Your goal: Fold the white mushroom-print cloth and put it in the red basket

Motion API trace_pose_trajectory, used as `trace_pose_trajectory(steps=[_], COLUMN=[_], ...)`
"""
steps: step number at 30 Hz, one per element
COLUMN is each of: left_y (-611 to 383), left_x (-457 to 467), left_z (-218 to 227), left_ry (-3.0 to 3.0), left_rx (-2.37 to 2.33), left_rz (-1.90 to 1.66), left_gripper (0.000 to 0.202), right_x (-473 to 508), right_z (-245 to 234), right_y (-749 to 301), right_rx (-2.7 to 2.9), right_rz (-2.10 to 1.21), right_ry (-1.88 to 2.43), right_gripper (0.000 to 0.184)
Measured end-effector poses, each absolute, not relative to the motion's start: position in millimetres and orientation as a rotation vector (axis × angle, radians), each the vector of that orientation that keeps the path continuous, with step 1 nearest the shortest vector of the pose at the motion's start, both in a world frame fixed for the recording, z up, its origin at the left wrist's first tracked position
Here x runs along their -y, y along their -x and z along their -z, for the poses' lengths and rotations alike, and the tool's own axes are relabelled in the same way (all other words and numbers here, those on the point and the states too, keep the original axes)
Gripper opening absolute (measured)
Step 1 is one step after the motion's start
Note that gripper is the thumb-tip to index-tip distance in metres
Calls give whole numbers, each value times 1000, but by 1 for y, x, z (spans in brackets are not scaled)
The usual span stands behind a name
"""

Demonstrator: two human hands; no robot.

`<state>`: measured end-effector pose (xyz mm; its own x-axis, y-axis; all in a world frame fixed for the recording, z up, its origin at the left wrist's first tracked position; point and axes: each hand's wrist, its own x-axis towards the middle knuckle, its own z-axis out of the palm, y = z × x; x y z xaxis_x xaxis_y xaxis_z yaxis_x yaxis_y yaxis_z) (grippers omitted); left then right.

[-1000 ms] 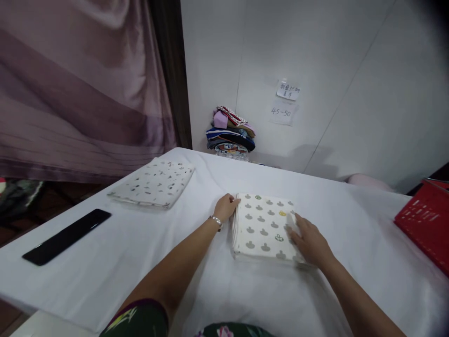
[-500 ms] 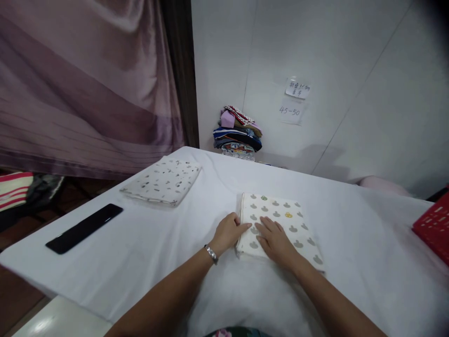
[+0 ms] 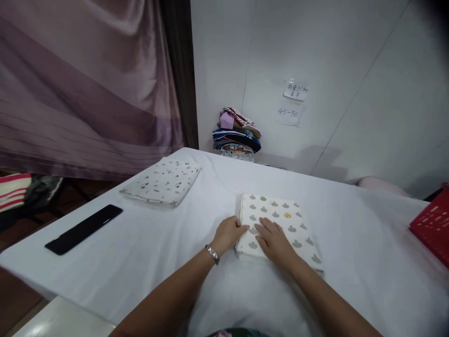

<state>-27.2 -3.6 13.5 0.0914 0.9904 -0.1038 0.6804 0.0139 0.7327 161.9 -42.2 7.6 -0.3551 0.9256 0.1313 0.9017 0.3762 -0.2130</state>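
Observation:
A folded white cloth with grey and a few coloured motifs (image 3: 284, 220) lies on the white-covered table (image 3: 147, 262) in front of me. My left hand (image 3: 228, 234), with a silver bracelet at the wrist, curls against the cloth's near-left edge, thumb on top of the fold. My right hand (image 3: 274, 241) lies flat on the cloth's near part, fingers stretched out and pressing down. A second folded cloth with small dark specks (image 3: 163, 181) lies further off to the left, out of both hands' reach.
A long black flat object (image 3: 83, 229) lies near the table's left edge. A stack of folded coloured fabrics (image 3: 237, 133) stands against the back wall under paper notes (image 3: 293, 100). A red basket (image 3: 431, 224) sits at the right edge. A mauve curtain (image 3: 80, 84) hangs left.
My right hand slid from the cloth's right edge to its near-left part. My left hand moved down the left edge toward me. In the last half second barely anything shifted.

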Motion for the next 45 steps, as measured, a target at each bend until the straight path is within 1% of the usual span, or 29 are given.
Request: trace_pose_trajectory(steps=[6,15,20,25,36,40,45], left_y=[29,27,20,18,23,21,12], left_x=[7,2,-10,-15,-15,-22,-38], left_z=[-12,-15,-20,-14,-12,-15,-23], left_ry=[-1726,-1761,-1824,-1857,-1881,-1863,-1919], left_rx=[-1636,-1705,-1724,-1765,-1723,-1759,-1825], left_rz=[-689,-663,-658,-686,-626,-597,-549], left_gripper=[27,17,27,22,26,26,33], right_x=[43,44,44,45,44,46,49], right_z=[-8,-5,-4,-4,-9,-6,-3], right_y=[-162,-161,-161,-161,-166,-164,-160], right_rx=[2394,2402,2405,2387,2408,2427,2432], right_rz=[-151,-100,-101,-103,-212,-156,-91], right_ry=[1608,1582,1599,1584,1522,1547,1569], right_gripper=[40,39,39,39,39,39,40])
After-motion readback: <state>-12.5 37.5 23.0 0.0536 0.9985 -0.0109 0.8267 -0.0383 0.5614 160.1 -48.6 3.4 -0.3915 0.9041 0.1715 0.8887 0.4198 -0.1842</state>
